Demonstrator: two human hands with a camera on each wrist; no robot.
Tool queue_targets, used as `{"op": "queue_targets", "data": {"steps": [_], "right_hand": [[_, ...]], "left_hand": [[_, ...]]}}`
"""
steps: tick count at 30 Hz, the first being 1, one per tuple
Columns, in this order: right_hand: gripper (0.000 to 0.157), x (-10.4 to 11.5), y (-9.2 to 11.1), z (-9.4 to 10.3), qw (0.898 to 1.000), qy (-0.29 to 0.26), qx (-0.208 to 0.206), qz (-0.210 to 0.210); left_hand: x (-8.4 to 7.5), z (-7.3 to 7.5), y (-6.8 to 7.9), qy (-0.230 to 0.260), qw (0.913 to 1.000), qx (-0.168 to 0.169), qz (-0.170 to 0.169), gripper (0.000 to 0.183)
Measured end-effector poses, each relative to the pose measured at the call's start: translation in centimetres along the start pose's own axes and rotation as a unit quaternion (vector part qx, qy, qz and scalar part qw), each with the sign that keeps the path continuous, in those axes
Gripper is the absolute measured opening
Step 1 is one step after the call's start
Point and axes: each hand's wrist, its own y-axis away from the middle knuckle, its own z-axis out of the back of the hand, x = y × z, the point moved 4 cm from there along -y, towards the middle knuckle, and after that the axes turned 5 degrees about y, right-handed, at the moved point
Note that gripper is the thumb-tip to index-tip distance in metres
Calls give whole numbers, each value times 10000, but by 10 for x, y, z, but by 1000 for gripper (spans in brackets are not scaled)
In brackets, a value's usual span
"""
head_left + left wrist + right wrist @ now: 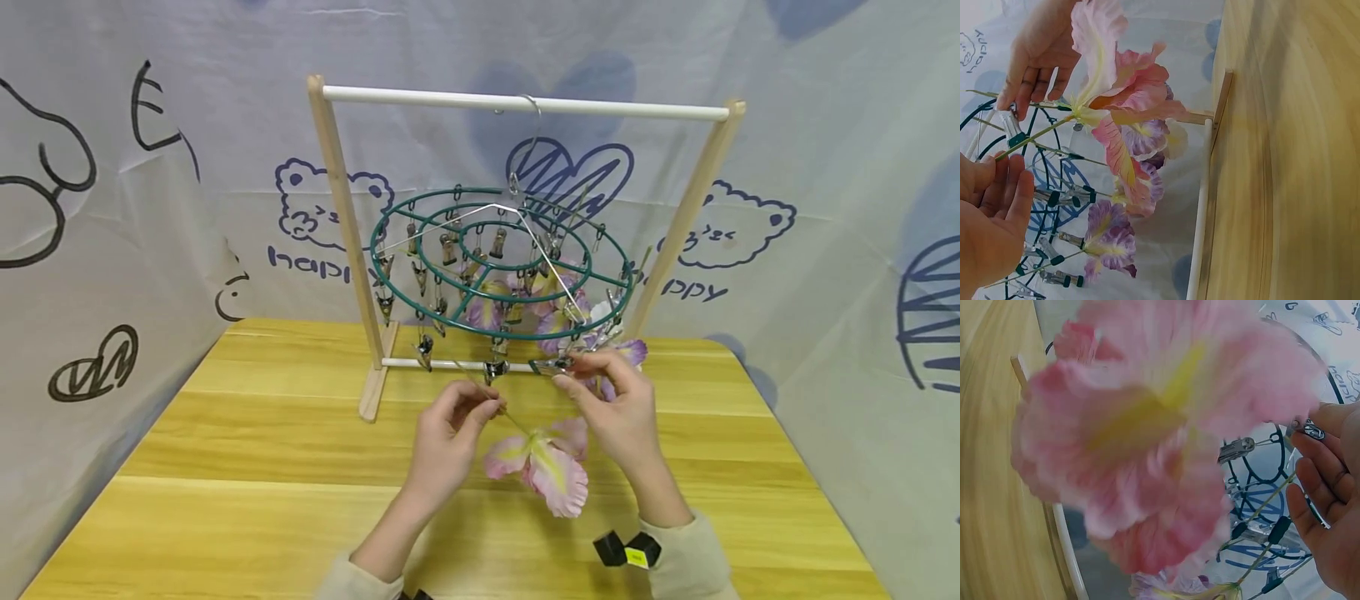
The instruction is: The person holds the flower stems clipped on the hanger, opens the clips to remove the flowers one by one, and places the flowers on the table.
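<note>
My left hand (450, 429) pinches the thin stem (1038, 136) of a pink artificial flower with yellow streaks (551, 475). The bloom hangs to the right of that hand, in front of the rack. Fingers and thumb of my right hand (618, 408) grip a silver metal clip (551, 365) with dark green tips. That clip belongs to a round green hanging rack (510, 336). In the left wrist view the stem passes close to the clip's tips; I cannot tell whether they touch. The pink bloom covers much of the right wrist view.
The rack hangs by a hook (531, 102) from the white top bar (442, 97) of a wooden stand (341, 208). Several other clips dangle around its rings. Purple and pink flowers (1110, 234) hang at the rack's far right side. Beneath lies a wooden table (247, 467).
</note>
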Motion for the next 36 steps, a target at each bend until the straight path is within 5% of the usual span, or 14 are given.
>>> {"op": "queue_targets", "data": {"steps": [7, 36], "right_hand": [[30, -2, 1, 1, 9999, 134, -14, -13], [25, -6, 1, 0, 9990, 211, 97, -380]], "left_hand": [[-3, 12, 3, 316, 9991, 32, 276, 10], [1, 77, 20, -84, 9860, -926, 1387, 18]]}}
